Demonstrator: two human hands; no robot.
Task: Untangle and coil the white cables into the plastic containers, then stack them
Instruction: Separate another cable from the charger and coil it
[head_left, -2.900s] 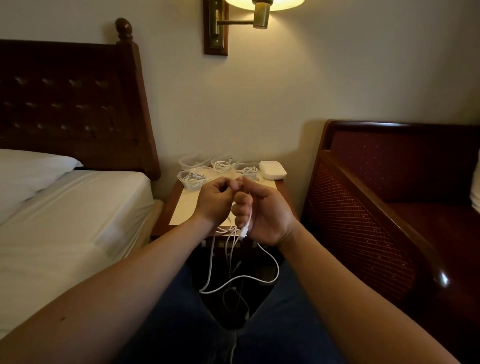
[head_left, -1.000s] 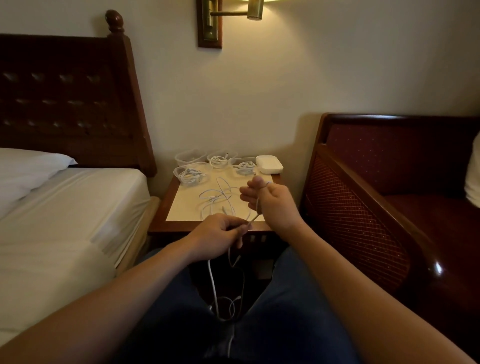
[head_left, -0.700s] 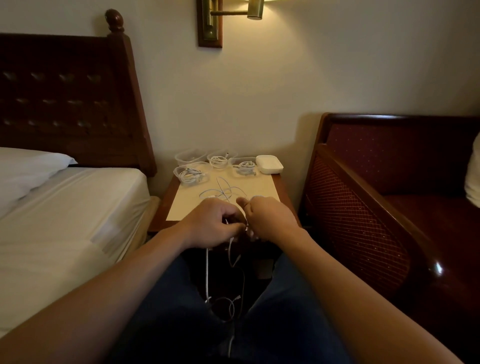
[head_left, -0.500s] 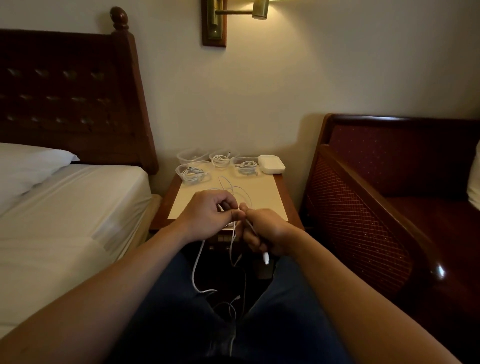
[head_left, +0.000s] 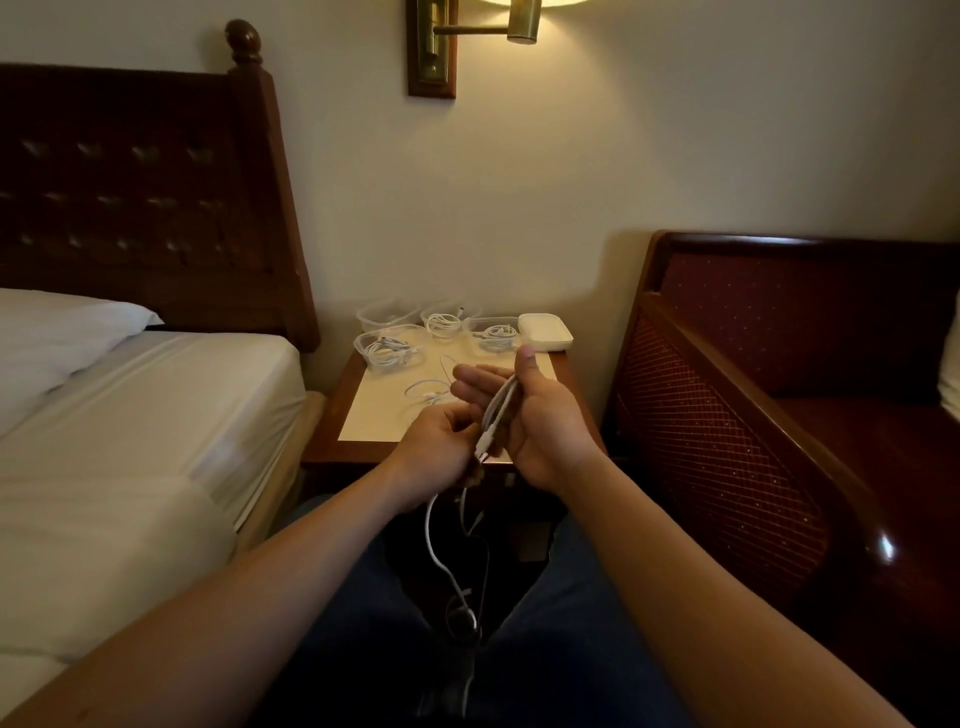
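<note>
A white cable (head_left: 497, 410) lies in loops across the palm of my right hand (head_left: 537, 423), whose fingers are spread and thumb points up. My left hand (head_left: 439, 454) pinches the same cable near its plug just below the right palm. The rest of the cable (head_left: 441, 561) hangs down between my knees. More loose white cable (head_left: 428, 392) lies on the nightstand (head_left: 358, 410). At the back stand several clear plastic containers: one at front left (head_left: 387, 347), one in the middle (head_left: 443, 322) and one at right (head_left: 493, 332) hold coiled cables; one at back left (head_left: 387, 314) looks empty.
A white lidded box (head_left: 545, 331) sits at the nightstand's back right corner. A bed with white sheets (head_left: 130, 447) is to the left, a dark wooden armchair (head_left: 753, 415) to the right. A wall lamp (head_left: 467, 31) shines above.
My right hand has opened and turned palm up, with cable loops now lying across it. My left hand has shifted down to the plug end. The view has tilted slightly.
</note>
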